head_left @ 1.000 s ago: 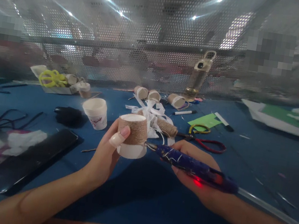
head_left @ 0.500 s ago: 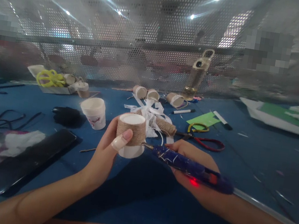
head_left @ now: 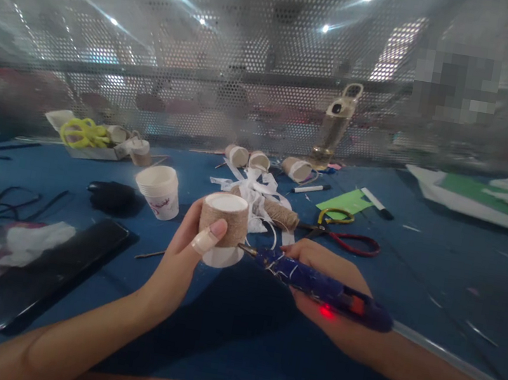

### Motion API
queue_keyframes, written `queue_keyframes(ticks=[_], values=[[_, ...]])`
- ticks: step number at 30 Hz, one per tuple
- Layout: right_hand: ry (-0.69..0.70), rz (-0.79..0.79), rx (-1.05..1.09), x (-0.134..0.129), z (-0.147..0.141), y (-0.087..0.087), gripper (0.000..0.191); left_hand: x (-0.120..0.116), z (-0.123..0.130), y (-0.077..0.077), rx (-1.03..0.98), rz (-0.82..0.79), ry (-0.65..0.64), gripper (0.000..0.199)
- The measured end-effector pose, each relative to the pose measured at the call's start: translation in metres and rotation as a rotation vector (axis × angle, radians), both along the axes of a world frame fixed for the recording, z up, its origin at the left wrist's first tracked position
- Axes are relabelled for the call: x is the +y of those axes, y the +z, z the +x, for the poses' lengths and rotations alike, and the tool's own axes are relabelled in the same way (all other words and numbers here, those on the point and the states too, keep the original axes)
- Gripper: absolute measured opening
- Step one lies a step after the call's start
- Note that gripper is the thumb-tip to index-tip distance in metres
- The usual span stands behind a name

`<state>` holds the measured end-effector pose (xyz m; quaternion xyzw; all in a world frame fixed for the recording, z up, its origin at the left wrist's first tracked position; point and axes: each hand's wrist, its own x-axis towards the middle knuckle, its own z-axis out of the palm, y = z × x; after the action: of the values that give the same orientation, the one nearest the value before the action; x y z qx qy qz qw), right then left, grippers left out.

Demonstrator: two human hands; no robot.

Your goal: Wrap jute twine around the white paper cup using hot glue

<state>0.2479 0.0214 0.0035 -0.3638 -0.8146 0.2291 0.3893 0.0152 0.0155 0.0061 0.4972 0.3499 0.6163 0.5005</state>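
Note:
My left hand is closed round a paper cup held upside down above the table, its thumb across the front. Brown twine wraps most of the cup's side, and a white band shows below it. In my right hand is a blue hot glue gun, with a red light glowing on its underside. The gun's metal nozzle points left and meets the cup at the lower edge of the twine, or nearly so; I cannot tell whether glue is coming out.
Behind the cup lie white ribbon, a twine roll and scissors. Stacked paper cups stand left, near a black pouch. Twine-wrapped cups and a bottle are at the back, before a perforated metal screen.
The glue gun has shifted slightly left, bringing its nozzle tip closer over the cup's lower twine edge. My left hand keeps its hold on the cup, almost still.

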Motion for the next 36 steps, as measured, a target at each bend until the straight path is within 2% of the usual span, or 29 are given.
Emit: queue_keyframes(ticks=[3,11,24,36], values=[[0.062,0.012,-0.030,0.0017,0.0020,0.0011,0.021,0.0022,-0.0011,-0.0019,-0.036,-0.004,-0.002,0.034],[0.033,-0.014,-0.015,0.0043,0.0019,0.0037,0.018,0.0016,-0.0005,-0.0006,-0.099,-0.033,-0.005,0.036],[0.074,-0.029,-0.039,0.0020,0.0017,0.0032,0.023,0.0035,0.0008,0.0022,-0.063,-0.051,-0.005,0.029],[0.034,-0.050,-0.049,0.0026,0.0010,0.0039,0.020,0.0068,0.0011,-0.0012,-0.131,-0.055,0.023,0.024]])
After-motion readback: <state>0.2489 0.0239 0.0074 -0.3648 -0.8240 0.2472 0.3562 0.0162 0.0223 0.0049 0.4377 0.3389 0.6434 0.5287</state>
